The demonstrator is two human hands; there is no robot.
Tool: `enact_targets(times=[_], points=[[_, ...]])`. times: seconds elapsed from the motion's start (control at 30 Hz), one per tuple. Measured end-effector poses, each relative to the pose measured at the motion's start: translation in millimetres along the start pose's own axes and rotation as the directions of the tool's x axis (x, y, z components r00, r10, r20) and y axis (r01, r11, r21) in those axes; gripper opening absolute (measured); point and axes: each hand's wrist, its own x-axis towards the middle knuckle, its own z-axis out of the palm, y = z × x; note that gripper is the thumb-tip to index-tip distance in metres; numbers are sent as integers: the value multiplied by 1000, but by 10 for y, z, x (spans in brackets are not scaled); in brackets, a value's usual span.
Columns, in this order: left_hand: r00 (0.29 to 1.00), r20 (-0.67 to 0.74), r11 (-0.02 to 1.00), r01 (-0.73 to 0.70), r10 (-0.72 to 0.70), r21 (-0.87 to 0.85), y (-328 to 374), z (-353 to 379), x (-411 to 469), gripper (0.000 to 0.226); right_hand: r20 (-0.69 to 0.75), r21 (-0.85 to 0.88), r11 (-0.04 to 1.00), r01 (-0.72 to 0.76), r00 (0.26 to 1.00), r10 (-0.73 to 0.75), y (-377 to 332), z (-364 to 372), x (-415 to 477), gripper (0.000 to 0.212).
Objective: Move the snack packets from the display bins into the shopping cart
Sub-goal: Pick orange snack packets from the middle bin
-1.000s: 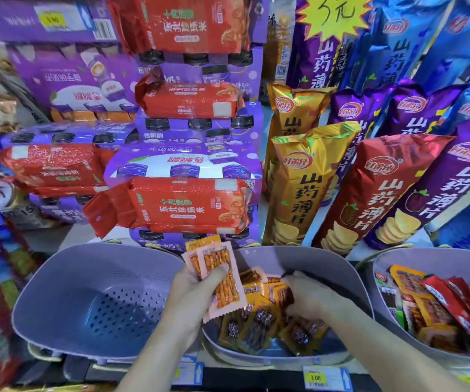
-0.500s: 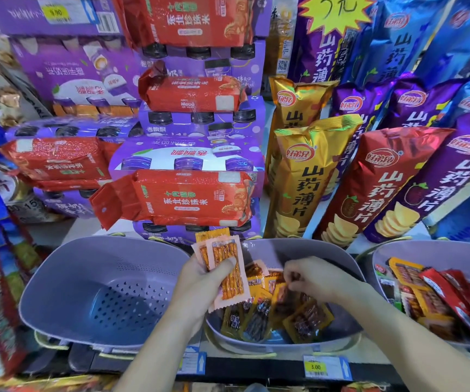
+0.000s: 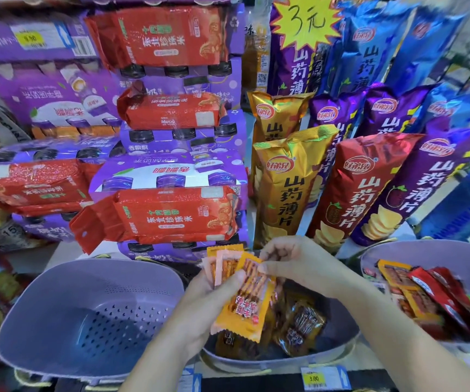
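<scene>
Left hand grips a fan of snack packets, orange and pink, with the thumb across their faces, above the middle bin. Right hand meets it from the right, fingertips pinching the top edge of the front orange packet. Both hands are on the same bundle.

Reads as the gathering step: a packet being seated into the stack, nothing bound for the cart yet. Shopping cart not in frame; its side cannot be told.

Below the hands, loose packets, dark brown and orange, lie on the middle bin's floor toward its front wall. Next move likely calls for the right hand to let go and dip for these, or for the left to carry its bundle to the cart. The fan looks wide and slick, so squeeze firmly before any swing.

Left bin, perforated floor showing, sits at the shelf's front edge just beside the middle one. Right bin, at the front right, holds red and orange packets. Price tag on the shelf's front lip reads 3.00.

Behind: gold, red and purple chip bags stand upright, and red rice packs lie on purple drink cartons. A yellow star sign hangs at the back.
</scene>
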Motion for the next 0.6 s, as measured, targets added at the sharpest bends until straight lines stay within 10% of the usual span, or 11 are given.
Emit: enact_targets(times=[0.37, 0.47, 0.6], points=[[997, -71, 999, -11, 14, 44, 20, -72, 1, 32, -27, 208, 973, -100, 994, 108, 277, 47, 151, 20], [991, -129, 1000, -17, 18, 9, 13, -108, 4, 34, -61, -284, 917, -279, 960, 273, 578, -83, 217, 21], [988, -157, 999, -3, -2, -36, -10, -156, 11, 36, -11, -827, 457, -327, 823, 568, 927, -45, 174, 27]])
